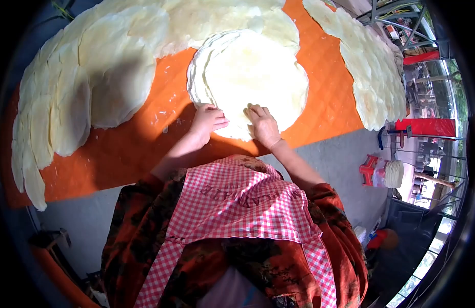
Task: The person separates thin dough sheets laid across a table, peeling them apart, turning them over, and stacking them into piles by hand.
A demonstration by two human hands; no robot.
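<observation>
A stack of thin, round, pale flatbreads (pixel 248 66) lies on the orange tabletop in front of me, its layered edges showing at the left. At the near left edge of this stack, my left hand (pixel 209 120) is closed, its fingers pinched together on the rim of the top flatbread. My right hand (pixel 264 127) rests on the near edge a little to the right, with bent fingers closed on the same sheet. The fingertips are partly lost in glare and I cannot see how many layers they grip.
Overlapping flatbreads (pixel 114 72) cover the table's left and far sides. Another overlapping row (pixel 368 72) lies along the right edge. The orange tabletop (pixel 171 87) carries small pale flakes. A red plastic stool (pixel 368 170) stands on the grey floor at the right.
</observation>
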